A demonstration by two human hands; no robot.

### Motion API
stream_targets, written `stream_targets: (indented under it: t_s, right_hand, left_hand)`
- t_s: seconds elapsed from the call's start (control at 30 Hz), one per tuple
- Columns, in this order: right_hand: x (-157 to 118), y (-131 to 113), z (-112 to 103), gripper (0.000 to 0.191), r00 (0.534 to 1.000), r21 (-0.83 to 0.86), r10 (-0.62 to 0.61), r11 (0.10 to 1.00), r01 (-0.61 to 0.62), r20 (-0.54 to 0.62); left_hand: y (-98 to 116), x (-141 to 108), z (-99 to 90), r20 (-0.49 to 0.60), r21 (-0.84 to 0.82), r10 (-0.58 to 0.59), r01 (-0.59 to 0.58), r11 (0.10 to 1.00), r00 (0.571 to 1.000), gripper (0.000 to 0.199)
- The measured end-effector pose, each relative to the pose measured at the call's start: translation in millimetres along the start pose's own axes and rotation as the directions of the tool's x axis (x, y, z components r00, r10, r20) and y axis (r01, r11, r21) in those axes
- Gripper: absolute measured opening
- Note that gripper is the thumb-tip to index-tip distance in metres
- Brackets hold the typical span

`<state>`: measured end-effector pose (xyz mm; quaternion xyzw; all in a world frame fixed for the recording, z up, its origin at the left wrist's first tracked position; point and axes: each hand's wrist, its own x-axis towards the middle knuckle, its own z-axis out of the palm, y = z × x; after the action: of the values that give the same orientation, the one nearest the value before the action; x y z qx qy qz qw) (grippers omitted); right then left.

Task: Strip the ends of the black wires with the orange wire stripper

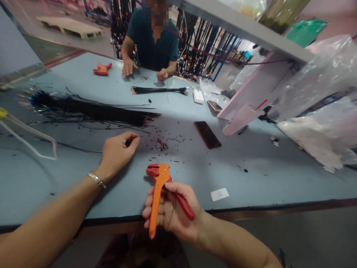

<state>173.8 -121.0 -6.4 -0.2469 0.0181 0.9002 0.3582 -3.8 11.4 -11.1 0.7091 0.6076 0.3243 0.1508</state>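
My left hand (pixel 118 149) is closed in a pinch around a thin black wire (pixel 80 149), whose tail trails left over the table and whose tip pokes out just past the fingertips. In my right hand (pixel 181 208) lies a wire stripper (pixel 159 186) with one orange and one red handle, spread apart, its red jaws pointing up and left. Between the hands and beyond them, a small pile of cut insulation bits (pixel 161 145) is scattered on the table. A thick bundle of black wires (pixel 95 108) with stripped copper ends stretches out behind my left hand.
Across the blue table (pixel 184 178) sits a co-worker (pixel 153 41), hands on the tabletop near a smaller wire bundle (pixel 158 90). A second wire stripper (pixel 102 69), a phone (pixel 208 134), a white label (pixel 219 194) and a white wire frame (pixel 36 137) also lie around.
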Motion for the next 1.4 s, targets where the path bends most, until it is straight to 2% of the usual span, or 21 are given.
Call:
stream_targets:
  t_s: [0.1,0.2,0.33,0.43,0.47,0.57,0.67,0.73,0.77,0.9,1.0,1.1,1.2,1.27,1.33,1.4]
  right_hand:
    - [17,-22,6,0.039,0.984,-0.016,-0.157,0.988,0.156,-0.083]
    - [24,-41,13,0.041,0.972,-0.039,-0.210,0.978,0.207,-0.105]
    - [9,-31,5,0.043,0.990,-0.074,-0.143,0.987,0.141,-0.015]
    - [4,-16,-3,0.044,0.999,-0.099,-0.024,0.995,0.021,-0.025]
    - [7,-14,-3,0.044,0.999,-0.108,-0.020,0.994,0.017,-0.033]
    - [26,-22,8,0.043,0.984,-0.087,-0.158,0.985,0.152,-0.077]
    - [35,-40,19,0.041,0.969,-0.088,-0.225,0.972,0.217,-0.101]
    - [25,-45,17,0.040,0.969,-0.096,-0.236,0.969,0.229,-0.068]
    - [16,-43,12,0.041,0.977,-0.112,-0.206,0.974,0.199,-0.058]
    - [-30,-24,-19,0.038,0.982,-0.102,-0.180,0.980,0.173,-0.064]
    - [-41,-19,-31,0.037,0.984,-0.070,-0.167,0.984,0.162,-0.064]
    - [-20,-35,-25,0.037,0.981,-0.097,-0.178,0.981,0.170,-0.080]
    - [14,-60,-7,0.036,0.969,-0.109,-0.229,0.970,0.219,-0.088]
    - [25,-69,2,0.034,0.963,-0.109,-0.263,0.961,0.256,-0.061]
    - [22,-70,4,0.036,0.980,-0.154,-0.200,0.969,0.194,-0.025]
    - [7,-67,-3,0.038,0.988,-0.209,-0.154,0.967,0.145,-0.028]
  left_hand:
    - [-1,0,1.7,0.002,-0.004,0.010,-0.010,1.000,1.000,0.031]
    - [-2,0,2.4,-0.009,-0.015,0.026,-0.026,1.000,1.000,0.030]
    - [-4,0,2.0,-0.027,-0.030,0.048,-0.049,0.998,0.998,0.029]
    - [-3,0,2.6,-0.020,-0.017,0.067,-0.067,0.998,0.998,0.030]
    - [-3,0,2.9,-0.016,-0.009,0.072,-0.072,0.997,0.997,0.030]
    - [-3,0,3.4,-0.008,0.016,0.080,-0.080,0.997,0.997,0.031]
    - [-5,1,2.6,-0.020,0.044,0.071,-0.070,0.997,0.997,0.031]
    - [-7,2,2.1,-0.022,0.055,0.061,-0.060,0.997,0.998,0.031]
    - [-7,3,2.0,-0.019,0.059,0.058,-0.057,0.997,0.998,0.031]
    - [-6,4,2.8,0.010,0.067,0.053,-0.054,0.996,0.999,0.029]
    - [-4,4,3.5,0.037,0.084,0.052,-0.055,0.995,0.998,0.028]
    - [-2,4,3.0,0.048,0.097,0.050,-0.054,0.994,0.998,0.027]
    - [-2,4,1.6,0.036,0.097,0.042,-0.045,0.994,0.998,0.026]
    - [-3,3,0.8,0.033,0.101,0.050,-0.053,0.993,0.998,0.027]
    - [-3,3,0.3,0.040,0.095,0.061,-0.064,0.993,0.997,0.027]
    - [-3,2,0.0,0.053,0.079,0.064,-0.068,0.995,0.997,0.025]
